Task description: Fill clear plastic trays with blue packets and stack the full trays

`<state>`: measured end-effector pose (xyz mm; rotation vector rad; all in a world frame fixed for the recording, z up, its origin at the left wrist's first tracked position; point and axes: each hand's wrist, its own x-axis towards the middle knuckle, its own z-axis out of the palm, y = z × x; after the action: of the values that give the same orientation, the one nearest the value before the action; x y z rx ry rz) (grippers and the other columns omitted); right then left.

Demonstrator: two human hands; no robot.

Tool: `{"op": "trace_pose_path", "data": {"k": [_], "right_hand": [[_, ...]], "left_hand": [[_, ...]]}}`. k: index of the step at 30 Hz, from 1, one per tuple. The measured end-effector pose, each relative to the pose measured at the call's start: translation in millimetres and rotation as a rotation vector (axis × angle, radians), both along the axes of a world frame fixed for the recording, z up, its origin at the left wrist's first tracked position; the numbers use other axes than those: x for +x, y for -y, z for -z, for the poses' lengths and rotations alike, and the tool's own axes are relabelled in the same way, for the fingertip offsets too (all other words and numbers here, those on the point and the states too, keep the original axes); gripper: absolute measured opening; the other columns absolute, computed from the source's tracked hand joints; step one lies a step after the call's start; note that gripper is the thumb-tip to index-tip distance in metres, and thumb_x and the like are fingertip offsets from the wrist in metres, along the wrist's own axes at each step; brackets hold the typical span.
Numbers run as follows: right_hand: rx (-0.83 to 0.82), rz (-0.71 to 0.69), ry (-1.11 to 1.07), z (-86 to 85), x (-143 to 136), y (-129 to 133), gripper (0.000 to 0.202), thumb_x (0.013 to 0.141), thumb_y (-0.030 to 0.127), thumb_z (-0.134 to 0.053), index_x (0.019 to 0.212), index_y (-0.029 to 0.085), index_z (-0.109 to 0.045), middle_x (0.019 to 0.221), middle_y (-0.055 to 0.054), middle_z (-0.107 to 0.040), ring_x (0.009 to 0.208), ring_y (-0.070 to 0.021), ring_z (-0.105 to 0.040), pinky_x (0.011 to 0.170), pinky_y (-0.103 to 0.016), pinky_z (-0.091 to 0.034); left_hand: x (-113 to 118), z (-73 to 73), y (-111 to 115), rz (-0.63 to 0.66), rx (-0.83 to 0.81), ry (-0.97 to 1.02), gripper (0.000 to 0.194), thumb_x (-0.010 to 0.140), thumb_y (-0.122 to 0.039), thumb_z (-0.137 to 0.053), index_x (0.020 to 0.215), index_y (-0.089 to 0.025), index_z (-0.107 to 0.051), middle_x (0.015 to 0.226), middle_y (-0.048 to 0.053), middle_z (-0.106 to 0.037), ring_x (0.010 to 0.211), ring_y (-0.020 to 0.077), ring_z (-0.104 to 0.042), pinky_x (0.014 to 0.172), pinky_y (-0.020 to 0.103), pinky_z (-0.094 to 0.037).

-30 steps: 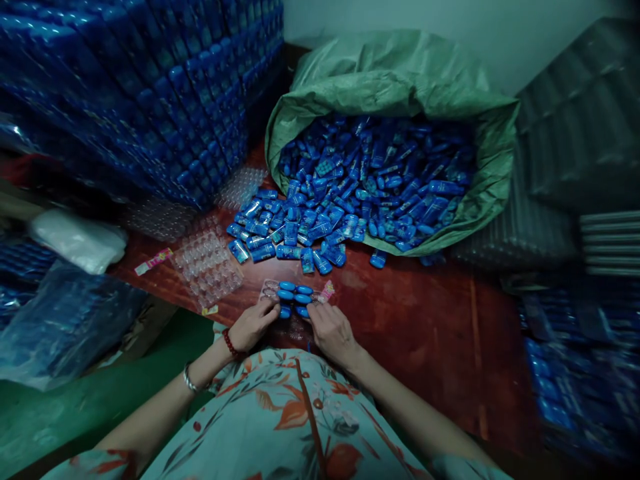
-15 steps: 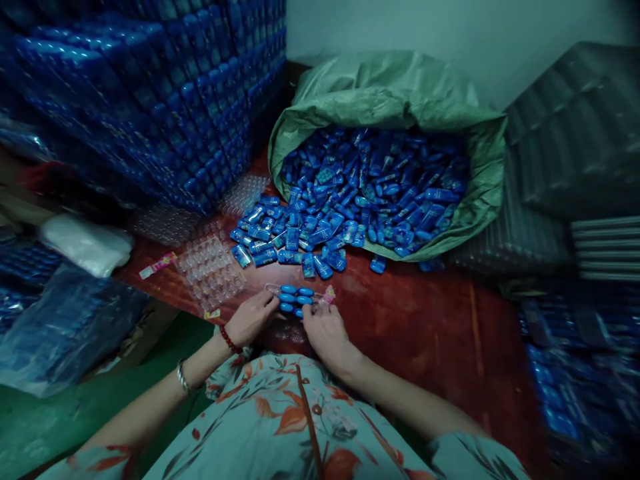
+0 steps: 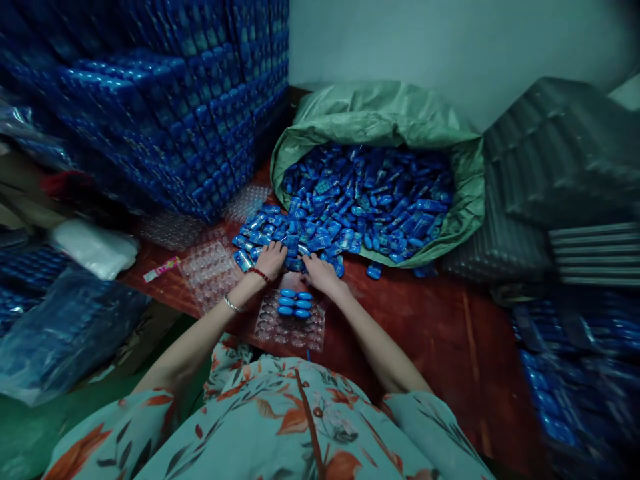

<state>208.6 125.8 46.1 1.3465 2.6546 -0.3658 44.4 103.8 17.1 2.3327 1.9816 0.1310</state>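
My left hand (image 3: 271, 261) reaches into the near edge of the loose pile of blue packets (image 3: 320, 230), fingers bent over them. Beside it, my right hand (image 3: 320, 272) touches the same pile from the right, its fingertips among the packets. Whether either hand grips a packet is hard to make out. Just below the hands, a clear plastic tray (image 3: 313, 337) with round cavities lies near the table's front edge. Several blue oval pieces (image 3: 295, 303) sit in two columns on its upper middle part.
A green sack (image 3: 467, 200) spills blue packets onto the red table (image 3: 410, 320). Blue packs are stacked high at the left (image 3: 200, 120). More clear trays (image 3: 213, 267) lie left, beside a pink strip (image 3: 163, 269). Grey trays (image 3: 560, 153) are piled at the right.
Both hands have left the blue oval pieces and moved forward to the packet pile. The clear tray under the pieces now shows. The view has shifted slightly.
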Motion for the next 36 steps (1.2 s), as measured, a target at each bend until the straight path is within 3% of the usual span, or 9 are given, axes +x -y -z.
{"op": "trace_pose_path", "data": {"k": [4,7,9,12,15,20,26,31,36], "right_hand": [[-0.001,0.028,-0.361,11.0,27.8,18.3,0.031,0.087,0.023,-0.049,0.117,0.02,-0.048,0.114,-0.008,-0.056,0.1,-0.0207,-0.057,0.079,-0.031,-0.046],[-0.001,0.225,-0.784,19.4,60.9,41.9,0.027,0.087,0.026,-0.047,0.113,0.019,-0.051,0.11,-0.007,-0.059,0.1,-0.0193,-0.057,0.086,-0.033,-0.045],[-0.072,0.37,-0.957,24.0,80.7,63.7,0.025,0.087,0.029,-0.049,0.109,0.02,-0.053,0.102,-0.006,-0.061,0.088,-0.0173,-0.06,0.079,-0.031,-0.049],[-0.161,0.482,-1.064,25.9,97.3,101.4,0.02,0.086,0.03,-0.051,0.103,0.02,-0.055,0.093,-0.004,-0.061,0.077,-0.015,-0.06,0.069,-0.028,-0.051],[-0.136,0.408,-1.057,24.6,94.9,131.6,0.013,0.084,0.026,-0.055,0.095,0.02,-0.058,0.09,-0.005,-0.06,0.083,-0.0164,-0.059,0.073,-0.03,-0.05],[-0.023,0.066,-0.99,30.3,73.4,140.9,0.019,0.087,0.016,-0.05,0.104,0.019,-0.057,0.095,-0.006,-0.06,0.089,-0.0148,-0.058,0.077,-0.027,-0.048],[0.21,-0.291,-0.467,17.9,63.7,123.5,0.028,0.088,0.009,-0.041,0.109,0.014,-0.058,0.087,-0.008,-0.059,0.079,-0.0163,-0.054,0.068,-0.028,-0.042],[0.243,-0.413,-0.234,-0.9,42.4,123.9,0.021,0.089,0.012,-0.042,0.1,0.015,-0.06,0.082,-0.006,-0.057,0.076,-0.0172,-0.05,0.07,-0.031,-0.038],[0.285,-0.321,-0.245,3.8,38.6,130.6,0.022,0.089,0.015,-0.044,0.106,0.017,-0.059,0.082,-0.006,-0.057,0.074,-0.0167,-0.051,0.067,-0.03,-0.038]], "left_hand": [[-15.5,-1.2,34.1,0.005,0.019,0.06,0.022,0.085,-0.009,-0.042,0.103,-0.014,-0.053,0.099,0.012,-0.058,0.096,0.024,-0.053,0.083,0.038,-0.041],[-32.2,-4.2,80.1,-0.035,0.173,0.35,0.024,0.088,-0.013,-0.039,0.109,-0.016,-0.052,0.101,0.009,-0.058,0.093,0.0206,-0.056,0.08,0.034,-0.045],[-39.4,-7.5,115.4,-0.108,0.285,0.561,0.025,0.089,-0.015,-0.039,0.112,-0.018,-0.051,0.104,0.008,-0.057,0.093,0.0184,-0.057,0.079,0.031,-0.047],[-38.2,-12.2,164.1,-0.202,0.324,0.655,0.022,0.088,-0.017,-0.046,0.108,-0.021,-0.055,0.1,0.005,-0.056,0.091,0.0167,-0.057,0.078,0.028,-0.048],[-22.5,-11.7,193.2,-0.207,0.286,0.638,0.022,0.088,-0.017,-0.047,0.107,-0.022,-0.055,0.099,0.005,-0.055,0.089,0.0154,-0.057,0.076,0.026,-0.05],[3.6,3.2,188.2,-0.006,0.255,0.572,0.033,0.09,-0.013,-0.039,0.12,-0.022,-0.048,0.099,0.007,-0.057,0.089,0.0147,-0.058,0.075,0.025,-0.051],[4.4,2.3,161.6,0.292,0.22,0.373,0.035,0.091,-0.011,-0.032,0.121,-0.016,-0.048,0.097,0.011,-0.056,0.088,0.0185,-0.054,0.077,0.031,-0.051],[12.0,-13.2,148.1,0.44,0.085,0.244,0.026,0.092,-0.016,-0.032,0.099,-0.012,-0.056,0.091,0.011,-0.055,0.084,0.0198,-0.05,0.074,0.033,-0.049],[21.1,-12.1,145.0,0.439,0.063,0.219,0.024,0.093,-0.017,-0.032,0.099,-0.014,-0.055,0.091,0.01,-0.055,0.082,0.0193,-0.048,0.072,0.033,-0.047]]}}
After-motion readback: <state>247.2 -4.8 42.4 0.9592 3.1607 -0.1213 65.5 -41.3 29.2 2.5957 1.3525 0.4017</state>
